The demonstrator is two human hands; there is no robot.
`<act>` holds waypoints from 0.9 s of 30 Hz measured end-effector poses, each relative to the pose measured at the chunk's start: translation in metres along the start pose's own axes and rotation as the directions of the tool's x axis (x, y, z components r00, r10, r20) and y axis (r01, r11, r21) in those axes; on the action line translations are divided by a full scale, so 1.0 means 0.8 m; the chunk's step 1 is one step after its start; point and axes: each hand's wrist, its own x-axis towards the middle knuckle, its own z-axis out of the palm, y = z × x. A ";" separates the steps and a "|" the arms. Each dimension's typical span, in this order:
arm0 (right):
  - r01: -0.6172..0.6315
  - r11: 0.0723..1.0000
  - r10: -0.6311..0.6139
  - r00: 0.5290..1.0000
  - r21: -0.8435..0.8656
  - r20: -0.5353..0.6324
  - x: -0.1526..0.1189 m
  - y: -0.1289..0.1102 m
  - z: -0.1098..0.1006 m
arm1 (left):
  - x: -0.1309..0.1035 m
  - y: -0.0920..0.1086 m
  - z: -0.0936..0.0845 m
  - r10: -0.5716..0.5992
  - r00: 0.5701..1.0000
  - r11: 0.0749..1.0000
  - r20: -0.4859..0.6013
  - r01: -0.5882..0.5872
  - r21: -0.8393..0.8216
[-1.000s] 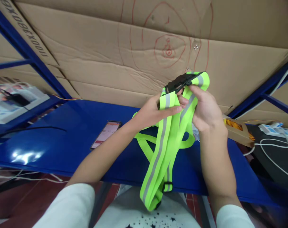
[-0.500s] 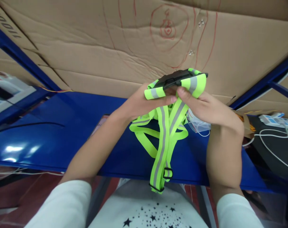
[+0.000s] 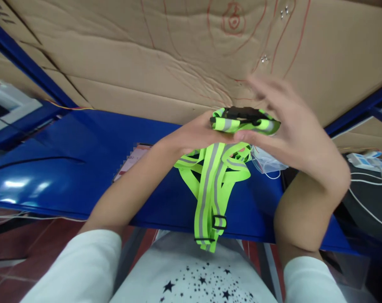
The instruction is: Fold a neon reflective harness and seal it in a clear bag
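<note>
The rear is closed by a creased brown cardboard panel [image 3: 115,63]; the right side is bounded by a slanting blue metal post [image 3: 356,111]. Passage is afforded over the glossy blue tabletop [image 3: 80,139] left of the bare left forearm [image 3: 131,189], although the far left is crossed by a thin black cable [image 3: 39,159] and a flat, dark-edged phone [image 3: 132,160] is partly overlapped by the forearm. The centre is obstructed by fluorescent yellow-green straps with grey stripes [image 3: 206,181]. To their right, access is narrowed by a transparent plastic bag [image 3: 268,160] and the bent right arm [image 3: 304,214].
</note>
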 end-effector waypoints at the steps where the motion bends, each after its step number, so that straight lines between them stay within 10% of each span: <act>1: 0.019 1.000 -0.019 0.999 0.022 0.028 0.002 -0.006 0.004 | -0.001 0.000 0.000 0.000 1.000 1.000 0.016 0.000 0.006; 13: -0.192 0.896 0.321 0.902 0.400 -0.287 0.020 0.009 0.033 | -0.004 -0.006 0.009 -0.086 0.981 0.987 0.177 0.108 -0.121; 19: -0.274 0.758 0.439 0.885 0.592 -0.153 0.026 0.025 0.045 | -0.007 -0.006 0.009 -0.056 0.993 0.998 0.109 0.054 0.013; 27: -0.090 0.967 0.102 0.994 0.240 -0.037 0.018 0.008 0.033 | -0.001 -0.007 0.006 0.006 0.997 1.000 0.073 -0.004 -0.018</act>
